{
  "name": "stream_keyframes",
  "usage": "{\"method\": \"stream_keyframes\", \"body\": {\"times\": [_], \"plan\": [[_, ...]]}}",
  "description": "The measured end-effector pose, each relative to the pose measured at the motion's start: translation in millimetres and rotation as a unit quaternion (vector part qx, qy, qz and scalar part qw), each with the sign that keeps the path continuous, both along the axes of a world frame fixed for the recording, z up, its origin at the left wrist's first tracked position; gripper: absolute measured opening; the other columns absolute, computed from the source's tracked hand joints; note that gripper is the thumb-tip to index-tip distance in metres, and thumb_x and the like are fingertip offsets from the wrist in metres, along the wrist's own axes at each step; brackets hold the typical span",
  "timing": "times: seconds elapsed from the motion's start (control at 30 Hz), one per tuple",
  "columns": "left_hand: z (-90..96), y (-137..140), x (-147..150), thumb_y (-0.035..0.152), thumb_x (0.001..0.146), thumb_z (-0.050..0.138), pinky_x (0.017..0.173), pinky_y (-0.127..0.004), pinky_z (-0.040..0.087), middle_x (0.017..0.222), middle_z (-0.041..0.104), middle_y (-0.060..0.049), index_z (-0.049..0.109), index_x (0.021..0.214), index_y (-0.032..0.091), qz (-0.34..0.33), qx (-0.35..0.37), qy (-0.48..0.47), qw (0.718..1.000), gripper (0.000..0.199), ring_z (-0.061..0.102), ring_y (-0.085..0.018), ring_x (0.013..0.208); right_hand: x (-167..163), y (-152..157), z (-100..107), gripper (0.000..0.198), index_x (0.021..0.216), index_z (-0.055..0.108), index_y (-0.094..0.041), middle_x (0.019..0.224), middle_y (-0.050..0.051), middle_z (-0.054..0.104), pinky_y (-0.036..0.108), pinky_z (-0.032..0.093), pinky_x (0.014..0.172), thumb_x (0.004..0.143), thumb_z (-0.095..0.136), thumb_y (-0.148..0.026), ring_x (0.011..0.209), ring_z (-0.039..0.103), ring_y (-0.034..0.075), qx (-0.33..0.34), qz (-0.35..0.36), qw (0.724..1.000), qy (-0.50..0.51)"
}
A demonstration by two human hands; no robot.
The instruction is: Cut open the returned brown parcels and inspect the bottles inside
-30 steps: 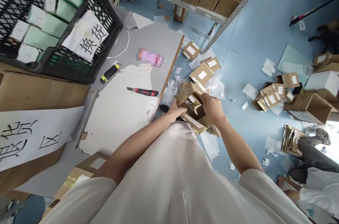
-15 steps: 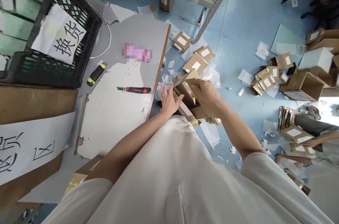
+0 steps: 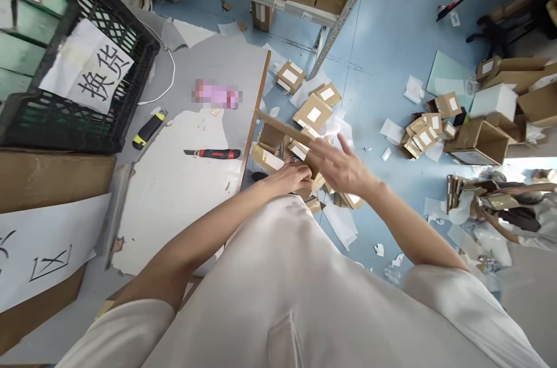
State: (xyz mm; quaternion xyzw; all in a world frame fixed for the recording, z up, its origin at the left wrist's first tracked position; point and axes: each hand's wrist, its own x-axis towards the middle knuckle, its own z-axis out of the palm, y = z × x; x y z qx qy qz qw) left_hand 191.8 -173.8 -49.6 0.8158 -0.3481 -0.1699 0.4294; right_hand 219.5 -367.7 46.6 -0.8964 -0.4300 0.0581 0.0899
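Our left hand (image 3: 294,175) is curled down against the brown cardboard (image 3: 319,182) by the bench (image 3: 174,205), but we cannot tell if it grips any of it. Our right hand (image 3: 343,170) has its fingers spread and looks free, just over the same cardboard. Our hands cover too much for us to say if this is one box or more.

An open cardboard box (image 3: 270,139) stands low beside the bench edge, and we can look into it, so we think its opening part is done. A long brown strip (image 3: 285,129) runs above it toward our right hand; it may be a flap seen from its side.

Some is left, we guess: on the blue floor (image 3: 391,37), past the open box, a big label box (image 3: 312,114) and two smaller label boxes (image 3: 290,76) (image 3: 328,94) look shut.

On the bench, a red-and-black utility knife (image 3: 217,154) and a yellow-and-black utility knife (image 3: 150,129) lie with no hand on them.
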Motion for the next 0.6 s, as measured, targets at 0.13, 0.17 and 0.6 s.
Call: {"method": "stream_keyframes", "body": {"times": [0.13,0.17,0.6], "plan": [[12.0,-0.2,-2.6,0.031,0.082,0.064,0.091,-0.036,0.033,0.090,0.066,-0.002,0.060,0.081,0.022,-0.037,-0.015,0.000,0.999,0.010,0.060,-0.021,0.094,-42.8,-18.5,-3.6,0.046,0.134,0.051,-0.027,0.148,0.006,0.044,0.067,0.020,0.112,0.091,0.044,-0.011,0.139,0.037,0.027,-0.054,0.047,0.997,-0.013],[14.0,-1.5,-4.3,0.032,0.083,0.064,0.091,-0.036,0.033,0.090,0.066,-0.002,0.060,0.082,0.022,-0.048,-0.011,0.002,0.999,0.011,0.060,-0.021,0.093,-45.9,-20.7,-6.9,0.044,0.130,0.054,-0.027,0.149,0.005,0.044,0.068,0.021,0.112,0.091,0.045,-0.010,0.139,0.035,0.027,-0.066,0.035,0.997,-0.025],[28.2,-12.1,-16.7,0.031,0.089,0.055,0.084,-0.035,0.032,0.082,0.068,-0.001,0.063,0.077,0.021,-0.093,0.007,0.001,0.996,0.017,0.061,-0.019,0.086,-29.6,-37.4,-38.7,0.013,0.091,0.071,-0.026,0.098,0.008,0.070,0.070,0.027,0.105,0.084,0.066,-0.036,0.131,0.034,0.031,-0.120,0.058,0.990,0.048]]}}
